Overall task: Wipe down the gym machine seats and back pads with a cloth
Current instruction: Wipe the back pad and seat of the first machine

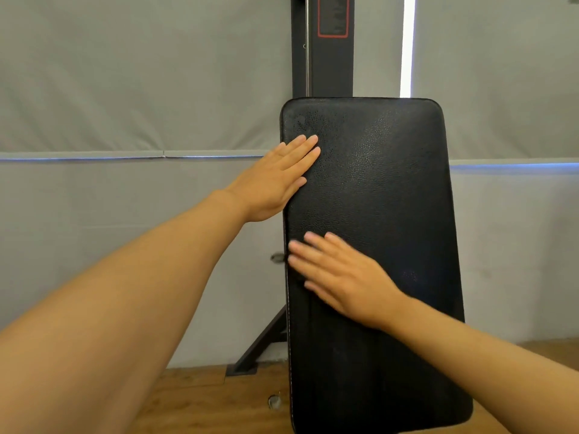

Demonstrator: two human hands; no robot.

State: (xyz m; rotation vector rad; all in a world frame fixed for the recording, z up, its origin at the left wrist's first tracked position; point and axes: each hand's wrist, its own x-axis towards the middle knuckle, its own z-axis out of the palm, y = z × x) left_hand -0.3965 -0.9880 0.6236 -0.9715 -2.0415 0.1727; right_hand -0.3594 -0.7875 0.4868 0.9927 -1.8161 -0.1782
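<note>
Grey padded wall panels (pixel 141 89) fill the background, crossed by one thin horizontal seam of bluish light, with a strip of wooden floor (pixel 194 399) along the bottom.

From the lower left, one bare forearm reaches up and to the right. Its left hand (pixel 275 180) lies flat, fingers straight and close together, with the fingertips resting on the upper left part of the back pad (pixel 385 189) and the palm hanging over the pad's left edge. It holds nothing.

Behind and just left of the pad, a dark slanted metal strut (pixel 263 339) runs down to a foot on the floor. A small round metal fitting (pixel 274 401) sits on the floor near the pad's lower left edge, and another small fitting (pixel 277 257) shows beside the pad's left edge at mid height.

One dark upright post (pixel 322 57) of the machine rises behind the pad's top, carrying a label with a red border. To its right, one narrow vertical strip of bright light (pixel 407 45) shows between the wall panels.

The single back pad is black, textured and rectangular with rounded corners, standing upright in the centre right and filling most of that side.

The right hand (pixel 341 277), slightly blurred, lies across the pad's lower left area, fingers straight and a little spread, pointing left, palm against the pad. It holds nothing. Its forearm enters from the lower right corner, crossing in front of the pad's right edge.

No cloth can be made out.
</note>
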